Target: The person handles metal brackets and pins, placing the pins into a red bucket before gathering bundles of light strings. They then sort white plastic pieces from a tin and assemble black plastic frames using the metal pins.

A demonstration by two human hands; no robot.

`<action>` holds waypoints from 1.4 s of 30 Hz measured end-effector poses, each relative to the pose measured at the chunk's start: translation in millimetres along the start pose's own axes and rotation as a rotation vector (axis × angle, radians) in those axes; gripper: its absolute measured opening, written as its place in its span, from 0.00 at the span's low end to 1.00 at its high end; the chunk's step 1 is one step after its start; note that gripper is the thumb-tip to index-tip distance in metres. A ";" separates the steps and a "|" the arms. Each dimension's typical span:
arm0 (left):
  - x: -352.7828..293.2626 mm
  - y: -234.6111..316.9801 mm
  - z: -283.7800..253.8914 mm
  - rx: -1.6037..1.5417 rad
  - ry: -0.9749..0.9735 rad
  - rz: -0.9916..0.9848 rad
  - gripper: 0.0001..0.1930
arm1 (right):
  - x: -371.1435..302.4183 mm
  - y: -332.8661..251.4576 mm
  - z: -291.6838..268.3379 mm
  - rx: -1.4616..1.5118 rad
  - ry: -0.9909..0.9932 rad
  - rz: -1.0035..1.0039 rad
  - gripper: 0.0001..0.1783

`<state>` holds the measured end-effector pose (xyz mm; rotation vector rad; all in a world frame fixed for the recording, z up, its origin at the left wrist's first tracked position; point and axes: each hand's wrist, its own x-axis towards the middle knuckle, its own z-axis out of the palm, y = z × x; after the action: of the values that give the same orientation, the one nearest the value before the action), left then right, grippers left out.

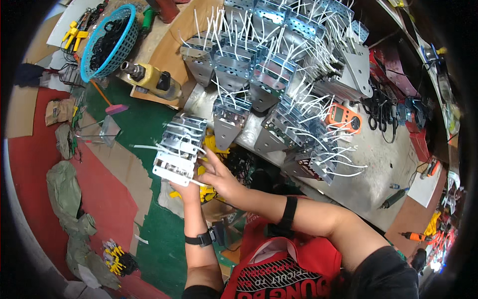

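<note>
Your left hand (186,192) grasps the metal assembly (180,149) by its near end, from underneath, with most of the fingers hidden behind the plates. That piece sits just off the middle of your view, toward 9 o'clock, tilted so its long side runs roughly from 12 to 6. White wires (145,146) stick out of it, one pointing toward 9 o'clock.

Your right hand (219,175) comes in from 4 o'clock of the piece, its fingers half spread at the right edge, close to the wire ends there. You can't tell from this view whether those fingers pinch a wire, press on the metal or only lie beside it. A black wristwatch (201,238) is on your left wrist, and a black band (288,212) wraps your right forearm.

From 12 to 2 o'clock, similar wired brackets (230,119) crowd the workbench (383,167), their white leads bristling upward and sideways. An orange meter (343,118) lies between 2 and 3 o'clock, right beside that group. At 10 o'clock you have a yellow tool (154,82) with a metal nozzle, and beyond it a blue basket (109,45) holding black items. A green-handled tool (396,198) rests between 3 and 4 o'clock, well apart from your hands.
</note>
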<state>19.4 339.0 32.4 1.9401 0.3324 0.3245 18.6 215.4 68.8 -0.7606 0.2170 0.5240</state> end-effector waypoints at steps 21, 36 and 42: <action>-249.5 78.6 18.1 0.054 -0.503 -0.104 0.24 | -267.5 -30.3 -111.9 0.065 0.147 0.086 0.30; -217.2 111.1 189.7 0.265 -0.393 0.121 0.23 | -214.8 -78.4 -219.9 0.120 0.591 0.032 0.13; -190.3 89.7 217.5 0.477 -0.386 0.236 0.26 | -186.1 -84.0 -228.9 0.142 0.578 -0.032 0.14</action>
<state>-67.5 49.4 20.4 2.4619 -0.0859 0.0113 -95.9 -65.8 25.6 -0.7610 0.7689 0.2436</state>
